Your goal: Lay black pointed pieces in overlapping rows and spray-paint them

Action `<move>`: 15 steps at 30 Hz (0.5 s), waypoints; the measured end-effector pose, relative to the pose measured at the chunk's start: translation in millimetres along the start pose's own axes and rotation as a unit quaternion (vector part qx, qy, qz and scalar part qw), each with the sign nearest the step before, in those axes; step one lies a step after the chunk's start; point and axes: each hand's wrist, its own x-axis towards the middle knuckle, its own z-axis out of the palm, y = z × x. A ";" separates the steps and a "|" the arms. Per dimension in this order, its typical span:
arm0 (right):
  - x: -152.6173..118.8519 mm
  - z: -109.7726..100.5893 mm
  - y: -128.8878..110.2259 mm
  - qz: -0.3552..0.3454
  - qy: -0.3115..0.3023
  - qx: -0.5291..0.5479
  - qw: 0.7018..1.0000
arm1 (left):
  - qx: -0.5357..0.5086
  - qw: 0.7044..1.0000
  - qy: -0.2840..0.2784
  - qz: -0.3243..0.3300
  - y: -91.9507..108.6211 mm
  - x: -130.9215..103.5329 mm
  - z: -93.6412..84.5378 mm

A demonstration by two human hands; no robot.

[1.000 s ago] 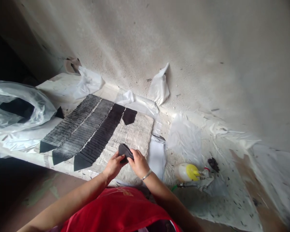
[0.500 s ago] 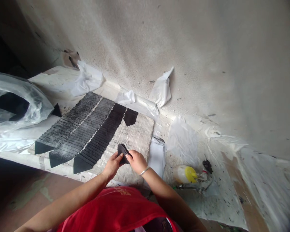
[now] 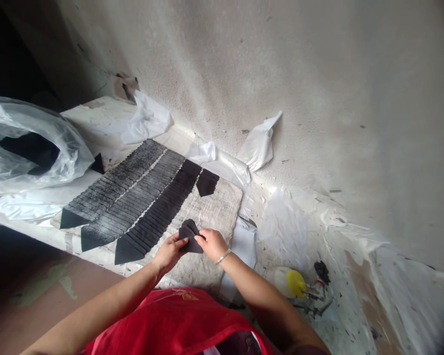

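Note:
Between my two hands is a small stack of black fabric pieces (image 3: pixel 191 242), held over the bare part of a pale, fibrous board (image 3: pixel 192 268). My left hand (image 3: pixel 170 252) is closed on the stack's left side, thumb on top. The fingers of my right hand (image 3: pixel 211 243) pinch its right edge; a bracelet is on that wrist. Left of my hands, three rows of overlapping black pieces (image 3: pixel 157 212) lie on the board, the two farther rows dusted whitish. A single pointed black piece (image 3: pixel 207 182) lies at the board's far edge.
A clear plastic bag (image 3: pixel 74 158) with black material inside stands at the left. To the right, a spray gun with a yellow-ended cup (image 3: pixel 296 283) lies on the table. White sheets (image 3: pixel 261 143) are crumpled along the rough wall (image 3: pixel 318 88).
The black pieces in my hands have spread from a bent bundle into a flatter, fanned shape. The whole view has shifted slightly; the rows on the board look the same.

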 end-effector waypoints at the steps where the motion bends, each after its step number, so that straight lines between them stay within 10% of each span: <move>1: 1.6 -0.7 -0.8 -0.020 0.019 -0.036 0.999 | -0.010 1.000 0.003 0.002 0.7 1.3 1.4; 15: 24.2 -9.5 23.4 -0.093 0.073 -0.055 0.991 | -0.005 0.995 0.068 0.073 2.2 23.2 24.2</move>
